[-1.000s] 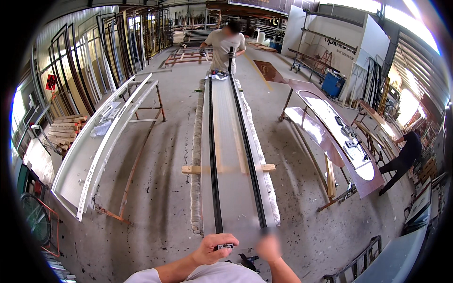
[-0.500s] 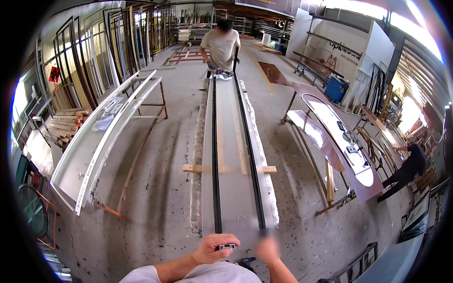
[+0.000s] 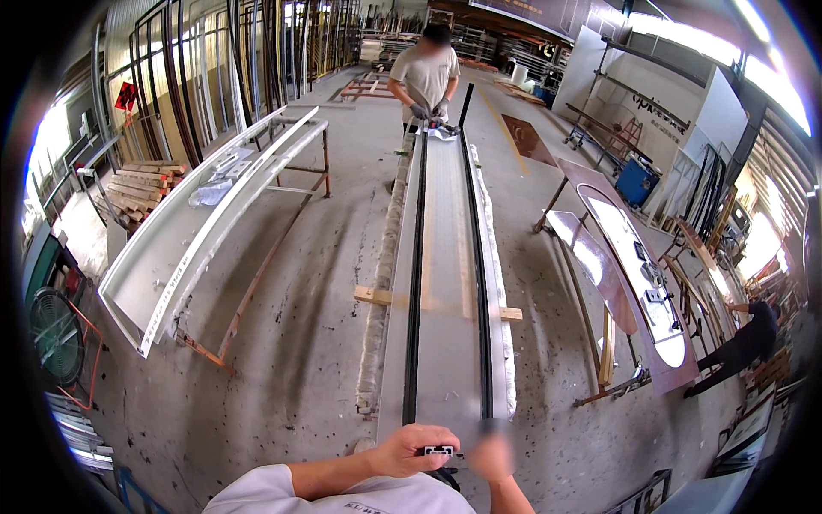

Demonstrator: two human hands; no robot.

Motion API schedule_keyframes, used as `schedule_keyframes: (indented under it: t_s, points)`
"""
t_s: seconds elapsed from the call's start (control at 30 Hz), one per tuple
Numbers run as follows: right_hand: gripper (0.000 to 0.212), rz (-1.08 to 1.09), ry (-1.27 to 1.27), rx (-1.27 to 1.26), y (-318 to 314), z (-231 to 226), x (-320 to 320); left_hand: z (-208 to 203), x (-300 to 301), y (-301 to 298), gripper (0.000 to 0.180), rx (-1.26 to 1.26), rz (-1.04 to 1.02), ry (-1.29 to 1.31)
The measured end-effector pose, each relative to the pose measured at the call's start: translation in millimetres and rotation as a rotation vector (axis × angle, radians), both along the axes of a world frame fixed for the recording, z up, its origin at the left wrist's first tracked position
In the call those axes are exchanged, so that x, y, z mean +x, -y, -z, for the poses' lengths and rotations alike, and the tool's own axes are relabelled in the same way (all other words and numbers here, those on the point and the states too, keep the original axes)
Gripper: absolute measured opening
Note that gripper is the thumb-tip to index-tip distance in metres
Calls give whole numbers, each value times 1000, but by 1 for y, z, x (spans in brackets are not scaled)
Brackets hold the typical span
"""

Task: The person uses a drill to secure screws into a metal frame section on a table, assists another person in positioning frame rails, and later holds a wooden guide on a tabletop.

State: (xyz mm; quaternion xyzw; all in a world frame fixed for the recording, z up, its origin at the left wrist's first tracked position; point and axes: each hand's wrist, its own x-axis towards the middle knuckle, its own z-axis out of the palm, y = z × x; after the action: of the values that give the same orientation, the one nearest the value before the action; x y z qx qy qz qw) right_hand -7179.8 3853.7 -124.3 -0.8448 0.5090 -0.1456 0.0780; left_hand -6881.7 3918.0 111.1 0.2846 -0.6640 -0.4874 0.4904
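Note:
My left hand (image 3: 404, 451) is closed around a dark metal profile, its hollow, silver-edged end (image 3: 438, 451) facing me. The hand hides whether this is the near end of the left black rail (image 3: 414, 325) or a separate piece. My right hand (image 3: 491, 458) is blurred by motion but looks rounded into a fist. A dark, smeared object (image 3: 491, 425) shows just above it, by the near end of the right black rail (image 3: 482, 325). Both rails run lengthwise along a long grey panel (image 3: 445, 368) in front of me.
At the panel's far end stands a co-worker (image 3: 425, 75), gloved hands near its edge. A wooden crossbar (image 3: 373, 295) lies under the panel. To the left is a rack with a white frame (image 3: 171, 301); to the right, a table with a white oblong panel (image 3: 668, 347). Another person (image 3: 745, 338) bends at far right.
The view has turned, so the panel and rails sit further right. My left hand keeps its grip, and my right hand is still blurred. The co-worker's hands have come together at the panel's end.

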Motion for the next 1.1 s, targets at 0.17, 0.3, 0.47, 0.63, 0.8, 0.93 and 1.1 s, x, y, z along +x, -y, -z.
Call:
schedule_keyframes:
  t_s: [0.17,0.3,0.47,0.63,0.8,0.93,1.1]
  points:
    - [9,-52,-33,-22,3,-28,8,0,0,1,23,-6,47,-48]
    - [8,-37,26,-12,1,-38,11,2,-1,5,24,-17,123,-82]
    - [17,31,-121,189,-2,-31,5,3,0,7,28,39,227,-94]
    - [74,289,-500,540,1,-51,31,10,0,9,32,18,273,-159]
    - [59,308,-430,428,-18,-35,20,-2,2,15,29,14,350,-110]
    - [52,335,-412,449,-6,-32,41,-4,23,28,35,11,358,-28]
    - [34,449,-310,281,-24,-33,38,-21,8,27,30,93,387,22]
